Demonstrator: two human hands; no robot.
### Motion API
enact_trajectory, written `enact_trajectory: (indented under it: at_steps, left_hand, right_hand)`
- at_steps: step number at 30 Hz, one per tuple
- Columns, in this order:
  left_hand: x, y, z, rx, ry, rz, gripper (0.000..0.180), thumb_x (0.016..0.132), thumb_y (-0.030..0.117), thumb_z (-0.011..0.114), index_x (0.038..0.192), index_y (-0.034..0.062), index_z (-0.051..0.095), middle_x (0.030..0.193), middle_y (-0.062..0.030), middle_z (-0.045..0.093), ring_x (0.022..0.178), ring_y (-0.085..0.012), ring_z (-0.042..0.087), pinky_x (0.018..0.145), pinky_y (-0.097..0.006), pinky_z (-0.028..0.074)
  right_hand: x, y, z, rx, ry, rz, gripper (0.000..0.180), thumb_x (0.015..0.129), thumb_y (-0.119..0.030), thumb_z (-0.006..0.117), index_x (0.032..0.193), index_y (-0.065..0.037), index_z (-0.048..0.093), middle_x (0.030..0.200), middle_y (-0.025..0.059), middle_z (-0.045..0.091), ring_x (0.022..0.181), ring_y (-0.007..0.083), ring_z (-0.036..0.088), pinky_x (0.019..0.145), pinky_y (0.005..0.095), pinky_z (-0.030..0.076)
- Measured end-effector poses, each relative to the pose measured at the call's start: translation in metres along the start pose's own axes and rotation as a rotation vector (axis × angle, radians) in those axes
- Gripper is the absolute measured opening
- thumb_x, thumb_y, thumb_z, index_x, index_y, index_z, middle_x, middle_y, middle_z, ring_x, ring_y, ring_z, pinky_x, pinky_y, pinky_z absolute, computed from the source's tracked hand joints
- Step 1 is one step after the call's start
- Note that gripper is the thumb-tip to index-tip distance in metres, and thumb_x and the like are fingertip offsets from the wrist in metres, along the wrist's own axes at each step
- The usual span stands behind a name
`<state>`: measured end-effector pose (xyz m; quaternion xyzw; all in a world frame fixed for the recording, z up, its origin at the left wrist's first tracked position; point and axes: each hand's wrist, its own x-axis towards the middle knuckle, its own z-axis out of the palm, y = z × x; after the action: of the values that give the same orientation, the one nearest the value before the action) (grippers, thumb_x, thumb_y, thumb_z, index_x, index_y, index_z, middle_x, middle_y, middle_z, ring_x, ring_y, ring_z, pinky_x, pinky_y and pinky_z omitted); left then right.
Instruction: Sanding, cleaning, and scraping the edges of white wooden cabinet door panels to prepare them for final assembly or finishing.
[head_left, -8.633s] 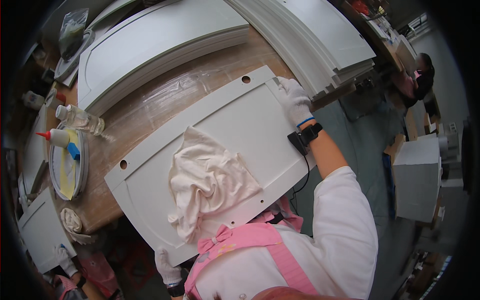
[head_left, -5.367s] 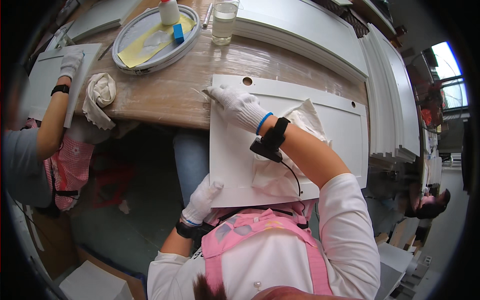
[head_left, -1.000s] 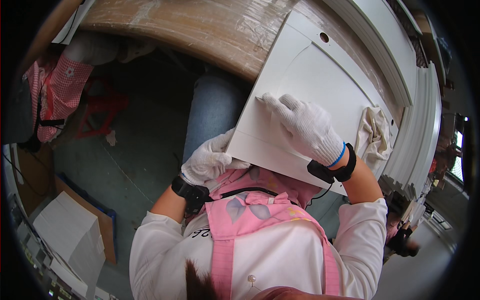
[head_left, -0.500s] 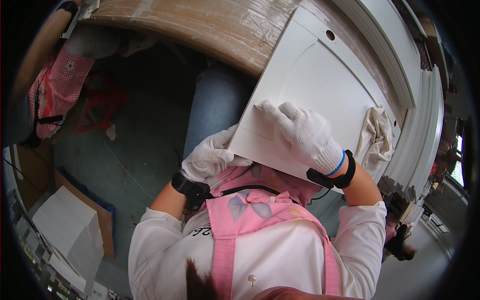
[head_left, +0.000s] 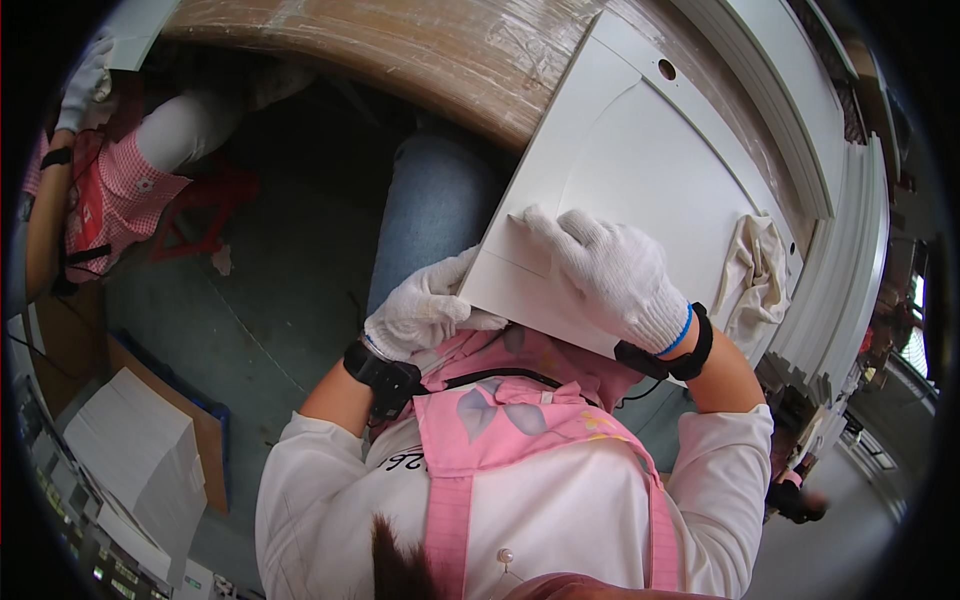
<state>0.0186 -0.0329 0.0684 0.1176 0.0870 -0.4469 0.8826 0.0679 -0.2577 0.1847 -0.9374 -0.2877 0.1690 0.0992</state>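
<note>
A white panel [head_left: 655, 150] with a recessed centre and a small round hole near its far end lies slanted across the wrapped table's edge, its near end over my lap. In a white knit glove, my left hand [head_left: 425, 310] is closed on the panel's near left corner. My right hand [head_left: 610, 270], gloved too, rests over the panel's near left part with its fingers bent. A small, thin pointed piece [head_left: 516, 219] shows at its fingertips, close to the panel's left edge; its kind is too small to tell. A crumpled cream cloth [head_left: 755, 270] lies on the panel's right side.
The brown table [head_left: 450, 50] is covered in clear film. Long white panels [head_left: 835, 250] are stacked at the right. At the far left a co-worker's gloved hand [head_left: 85, 85] is on a pale panel. A red stool [head_left: 210, 210] and white sheets [head_left: 135, 430] stand on the left.
My hands and the panel have hardly moved. At the far left, the co-worker's arm and body have shifted, and their gloved hand has come into view.
</note>
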Motion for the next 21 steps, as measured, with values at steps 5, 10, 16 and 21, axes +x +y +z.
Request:
enact_trajectory:
  at_steps: [5,10,16,21]
  left_hand:
    - [0.0,0.001,0.001,0.0,-0.007,-0.01,0.08,0.077,-0.012,0.06,0.149,0.0,0.026,0.136,-0.0178,0.051,0.12,-0.0278,0.057,0.097,-0.037,0.053]
    - [-0.001,0.0,0.0,-0.008,-0.001,-0.008,0.08,0.077,-0.012,0.06,0.149,-0.0004,0.025,0.136,-0.0185,0.05,0.121,-0.0285,0.056,0.097,-0.038,0.053]
    - [-0.001,-0.004,-0.009,-0.005,-0.017,0.004,0.081,0.079,-0.008,0.063,0.149,-0.001,0.023,0.136,-0.0191,0.049,0.121,-0.0287,0.056,0.098,-0.038,0.053]
    - [-0.001,-0.002,-0.004,-0.023,-0.026,0.008,0.082,0.079,-0.006,0.065,0.149,-0.0012,0.023,0.137,-0.0188,0.049,0.122,-0.0285,0.055,0.098,-0.038,0.053]
  right_hand:
    - [0.002,0.001,-0.003,0.02,0.008,0.022,0.055,0.079,-0.008,0.058,0.134,-0.012,0.051,0.087,0.0093,0.057,0.073,0.0299,0.063,0.06,0.041,0.05]
    - [0.002,0.004,-0.002,-0.054,-0.048,0.01,0.053,0.081,-0.019,0.059,0.132,-0.013,0.047,0.094,0.0092,0.062,0.079,0.0283,0.068,0.061,0.0382,0.054]
    - [0.001,0.001,-0.001,0.004,-0.014,0.011,0.057,0.078,-0.007,0.057,0.134,-0.013,0.05,0.087,0.0091,0.057,0.074,0.0295,0.063,0.06,0.0412,0.05]
    - [-0.002,0.003,0.002,-0.014,-0.027,-0.011,0.058,0.077,-0.006,0.057,0.135,-0.013,0.05,0.087,0.0089,0.057,0.074,0.0294,0.063,0.06,0.0409,0.049]
